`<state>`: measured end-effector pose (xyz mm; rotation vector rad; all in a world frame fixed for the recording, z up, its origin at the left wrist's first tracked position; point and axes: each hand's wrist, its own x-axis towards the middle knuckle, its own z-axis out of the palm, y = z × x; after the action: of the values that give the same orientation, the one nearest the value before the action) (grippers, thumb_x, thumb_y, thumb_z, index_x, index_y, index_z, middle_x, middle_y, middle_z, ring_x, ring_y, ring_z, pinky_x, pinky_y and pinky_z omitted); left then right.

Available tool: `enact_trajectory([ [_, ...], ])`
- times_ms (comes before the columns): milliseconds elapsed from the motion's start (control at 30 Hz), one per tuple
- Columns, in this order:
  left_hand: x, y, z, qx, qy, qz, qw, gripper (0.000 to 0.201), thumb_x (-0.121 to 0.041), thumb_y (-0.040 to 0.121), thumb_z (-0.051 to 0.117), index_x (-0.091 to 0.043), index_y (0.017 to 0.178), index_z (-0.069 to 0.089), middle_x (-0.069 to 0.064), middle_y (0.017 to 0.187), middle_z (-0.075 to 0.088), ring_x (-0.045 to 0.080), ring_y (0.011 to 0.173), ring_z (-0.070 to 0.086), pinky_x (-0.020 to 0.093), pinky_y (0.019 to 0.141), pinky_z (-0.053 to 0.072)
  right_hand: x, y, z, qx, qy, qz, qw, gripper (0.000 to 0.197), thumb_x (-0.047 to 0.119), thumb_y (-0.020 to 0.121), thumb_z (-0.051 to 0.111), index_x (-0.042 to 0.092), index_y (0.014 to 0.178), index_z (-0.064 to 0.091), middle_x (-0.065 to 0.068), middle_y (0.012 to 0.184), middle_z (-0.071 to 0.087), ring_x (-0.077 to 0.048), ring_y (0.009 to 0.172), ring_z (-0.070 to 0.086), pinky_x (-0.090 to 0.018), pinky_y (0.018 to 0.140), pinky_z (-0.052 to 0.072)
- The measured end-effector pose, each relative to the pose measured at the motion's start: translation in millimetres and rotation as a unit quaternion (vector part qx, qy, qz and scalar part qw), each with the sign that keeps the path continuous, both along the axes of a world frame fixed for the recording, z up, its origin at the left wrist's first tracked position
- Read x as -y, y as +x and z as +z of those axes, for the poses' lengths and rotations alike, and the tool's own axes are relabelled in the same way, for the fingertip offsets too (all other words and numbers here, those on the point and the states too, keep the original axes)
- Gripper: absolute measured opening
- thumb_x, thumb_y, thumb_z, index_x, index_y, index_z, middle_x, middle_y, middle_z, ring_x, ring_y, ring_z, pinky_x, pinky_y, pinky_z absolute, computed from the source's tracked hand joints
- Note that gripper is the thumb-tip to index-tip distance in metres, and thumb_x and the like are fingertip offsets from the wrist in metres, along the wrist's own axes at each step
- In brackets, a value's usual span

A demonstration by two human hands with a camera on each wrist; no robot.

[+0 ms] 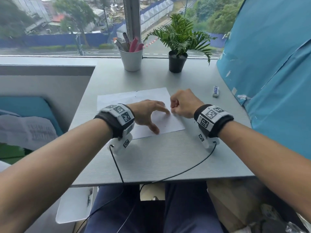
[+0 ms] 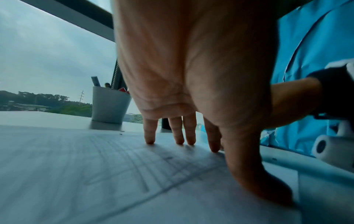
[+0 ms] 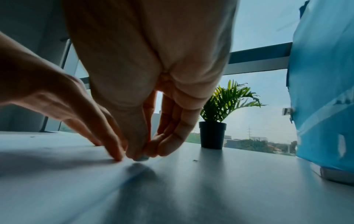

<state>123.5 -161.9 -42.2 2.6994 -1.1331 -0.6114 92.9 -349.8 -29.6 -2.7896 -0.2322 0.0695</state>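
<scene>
a sheet of paper (image 1: pixel 131 96) lay flat on the grey table (image 1: pixel 151 157), straight in front of the person. the left hand (image 1: pixel 148 113) was spread wide on it, fingers straight, the fingertips (image 2: pixel 150 141) and thumb pressing down on the sheet and holding nothing. the right hand (image 1: pixel 182 103) was curled at the paper's right edge, just beside the left forefinger. its thumb and fingers pinched a small pale bit (image 3: pixel 141 158) low against the surface (what it was, the blur and the fingers hid). faint pencil lines showed on the sheet in the left wrist view.

the paper looked thin, light and limp. it would likely slide on the smooth table, and crease or tear if rubbed or pulled from one side, so a flat pressing hand close to the working spot seemed the right hold. to lift it, an edge or corner would be the place to pinch. the small bit would want a tight fingertip pinch. an eraser (image 1: pixel 216 91) lay well apart to the right. a cup of pens (image 1: pixel 131 59) and a potted plant (image 1: pixel 178 61) stood by the window.
</scene>
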Motion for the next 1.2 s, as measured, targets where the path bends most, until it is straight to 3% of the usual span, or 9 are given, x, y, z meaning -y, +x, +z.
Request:
enact_trajectory([
  [100, 5, 8, -4, -0.014, 0.015, 0.012, 1.000, 0.100, -0.054, 0.070, 0.084, -0.038, 0.154, 0.032, -0.007, 0.166, 0.015, 0.019, 0.151, 0.020, 0.039, 0.122, 0.016, -1, -2, -3, -0.008, 0.025, 0.016, 1.000, 0.002, 0.011, 0.077, 0.078, 0.011, 0.077, 0.076, 0.002, 0.070, 0.062, -0.015, 0.068, 0.060, -0.028, 0.066, 0.054],
  [267, 7, 15, -6, -0.022, 0.059, -0.006, 0.998, 0.102, -0.060, 0.072, 0.080, -0.044, 0.155, 0.024, -0.009, 0.168, 0.000, 0.016, 0.153, 0.005, 0.042, 0.124, 0.010, -1, -5, -4, -0.014, 0.034, -0.003, 0.999, 0.004, 0.013, 0.077, 0.078, 0.010, 0.079, 0.076, 0.009, 0.066, 0.055, -0.007, 0.061, 0.052, -0.014, 0.054, 0.039],
  [400, 6, 17, -8, -0.026, 0.049, -0.018, 0.998, 0.095, -0.063, 0.068, 0.080, -0.047, 0.150, 0.033, -0.009, 0.168, 0.000, 0.015, 0.154, -0.001, 0.049, 0.124, 0.007, -16, -23, -5, -0.062, 0.040, 0.058, 0.996, 0.003, 0.017, 0.075, 0.079, 0.015, 0.077, 0.077, 0.005, 0.071, 0.066, -0.008, 0.066, 0.061, -0.019, 0.059, 0.049],
  [567, 6, 19, -12, -0.027, 0.072, -0.015, 0.997, 0.107, -0.069, 0.069, 0.075, -0.048, 0.156, 0.015, -0.012, 0.167, -0.006, 0.013, 0.153, -0.006, 0.053, 0.124, 0.007, 2, -7, 1, -0.037, 0.024, -0.011, 0.999, 0.007, 0.018, 0.074, 0.081, 0.015, 0.080, 0.079, 0.008, 0.068, 0.063, -0.006, 0.065, 0.059, -0.013, 0.054, 0.040],
  [700, 5, 19, -12, -0.030, 0.076, -0.011, 0.997, 0.106, -0.070, 0.070, 0.073, -0.047, 0.155, 0.016, -0.012, 0.167, -0.008, 0.014, 0.153, -0.008, 0.053, 0.124, 0.006, -13, -24, -4, -0.064, 0.038, 0.038, 0.997, 0.005, 0.017, 0.074, 0.081, 0.014, 0.077, 0.078, 0.010, 0.072, 0.062, -0.006, 0.068, 0.061, -0.018, 0.060, 0.049],
  [833, 10, 16, -12, -0.019, 0.088, -0.005, 0.996, 0.109, -0.071, 0.071, 0.072, -0.046, 0.157, 0.009, -0.012, 0.167, -0.009, 0.015, 0.154, -0.007, 0.053, 0.124, 0.008, 6, -13, 1, -0.040, 0.033, -0.030, 0.998, 0.009, 0.019, 0.075, 0.079, 0.014, 0.081, 0.079, 0.000, 0.080, 0.071, -0.007, 0.067, 0.060, -0.013, 0.056, 0.047],
  [933, 9, 16, -12, -0.018, 0.096, -0.001, 0.995, 0.108, -0.073, 0.070, 0.070, -0.044, 0.157, 0.012, -0.010, 0.167, -0.010, 0.016, 0.154, -0.007, 0.055, 0.123, 0.009, -10, -28, -3, -0.056, 0.029, 0.035, 0.997, 0.005, 0.016, 0.075, 0.080, 0.013, 0.079, 0.078, 0.003, 0.078, 0.070, -0.006, 0.070, 0.063, -0.018, 0.061, 0.053],
  [1100, 12, 12, -13, -0.003, 0.092, 0.004, 0.996, 0.110, -0.074, 0.070, 0.070, -0.043, 0.158, 0.010, -0.008, 0.167, -0.007, 0.018, 0.154, -0.005, 0.054, 0.123, 0.011, 4, -11, 1, -0.028, 0.029, -0.035, 0.999, 0.008, 0.017, 0.074, 0.079, 0.012, 0.080, 0.079, 0.001, 0.074, 0.070, -0.003, 0.059, 0.055, -0.011, 0.052, 0.039],
  [1200, 9, 13, -14, -0.012, 0.080, -0.005, 0.997, 0.107, -0.076, 0.070, 0.069, -0.043, 0.157, 0.016, -0.008, 0.168, -0.006, 0.018, 0.154, -0.004, 0.054, 0.123, 0.009, -17, -26, -4, -0.053, 0.036, 0.031, 0.997, 0.002, 0.015, 0.073, 0.078, 0.015, 0.075, 0.077, 0.009, 0.070, 0.061, 0.000, 0.060, 0.052, -0.011, 0.053, 0.038],
])
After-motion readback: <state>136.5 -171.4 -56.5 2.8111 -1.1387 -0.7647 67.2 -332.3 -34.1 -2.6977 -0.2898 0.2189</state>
